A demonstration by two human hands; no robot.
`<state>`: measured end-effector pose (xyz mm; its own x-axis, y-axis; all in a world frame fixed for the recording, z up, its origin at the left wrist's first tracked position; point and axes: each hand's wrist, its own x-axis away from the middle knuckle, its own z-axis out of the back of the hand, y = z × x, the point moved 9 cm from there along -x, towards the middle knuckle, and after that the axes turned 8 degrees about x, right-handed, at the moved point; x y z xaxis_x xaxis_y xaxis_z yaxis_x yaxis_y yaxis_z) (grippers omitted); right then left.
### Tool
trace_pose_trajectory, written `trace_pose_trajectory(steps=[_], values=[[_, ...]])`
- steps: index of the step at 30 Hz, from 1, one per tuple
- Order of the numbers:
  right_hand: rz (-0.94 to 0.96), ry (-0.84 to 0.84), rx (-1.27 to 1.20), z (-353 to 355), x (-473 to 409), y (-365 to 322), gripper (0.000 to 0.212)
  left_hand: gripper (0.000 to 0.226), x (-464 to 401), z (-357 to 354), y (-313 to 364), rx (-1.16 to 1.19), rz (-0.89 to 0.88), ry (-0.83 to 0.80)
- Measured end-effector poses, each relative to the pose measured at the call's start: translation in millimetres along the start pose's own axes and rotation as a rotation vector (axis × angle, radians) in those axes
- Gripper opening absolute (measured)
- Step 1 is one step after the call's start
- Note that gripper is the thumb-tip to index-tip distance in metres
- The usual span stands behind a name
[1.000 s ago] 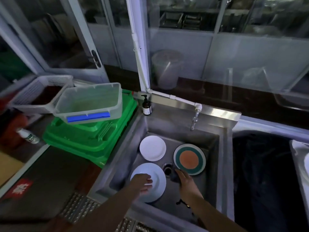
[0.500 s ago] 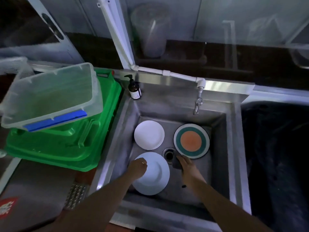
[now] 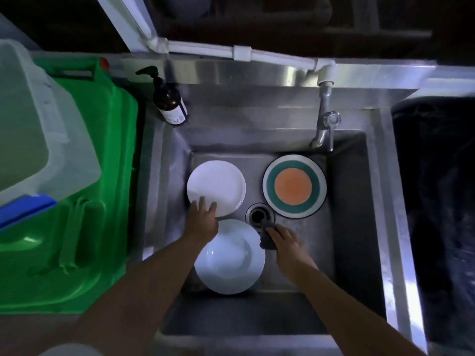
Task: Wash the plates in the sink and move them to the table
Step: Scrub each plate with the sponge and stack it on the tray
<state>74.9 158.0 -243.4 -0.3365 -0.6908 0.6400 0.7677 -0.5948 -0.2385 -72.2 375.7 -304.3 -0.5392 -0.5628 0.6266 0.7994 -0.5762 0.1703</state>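
three plates flat in sink [image 3: 359, 227]. left hand [image 3: 203, 222], fingers spread, touches white plate [image 3: 218, 186] near edge; right hand [image 3: 284, 240] grips dark sponge [image 3: 266, 241] beside drain [image 3: 258, 215].

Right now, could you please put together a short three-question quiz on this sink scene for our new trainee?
1. True or false: the left hand reaches onto the small white plate.
2. How many plates lie in the sink? A) two B) three C) four
3. Fill in: the right hand rests on a dark ______ beside the drain.

Key
1. True: its straight fingers lie over that plate's near edge.
2. B: the small white plate, the larger white plate and the orange and green plate.
3. Sponge; the tap shows no running water.
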Motion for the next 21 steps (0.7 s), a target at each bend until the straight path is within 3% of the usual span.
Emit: trace_pose_trajectory(steps=[11,21], values=[[-0.010,-0.009,-0.057,-24,-38,4,0.072,0.086,-116,51,15,-0.041,0.070,0.064],[-0.055,0.006,-0.089,-16,-50,7,0.072,0.097,-132,51,10,-0.075,0.140,0.040]])
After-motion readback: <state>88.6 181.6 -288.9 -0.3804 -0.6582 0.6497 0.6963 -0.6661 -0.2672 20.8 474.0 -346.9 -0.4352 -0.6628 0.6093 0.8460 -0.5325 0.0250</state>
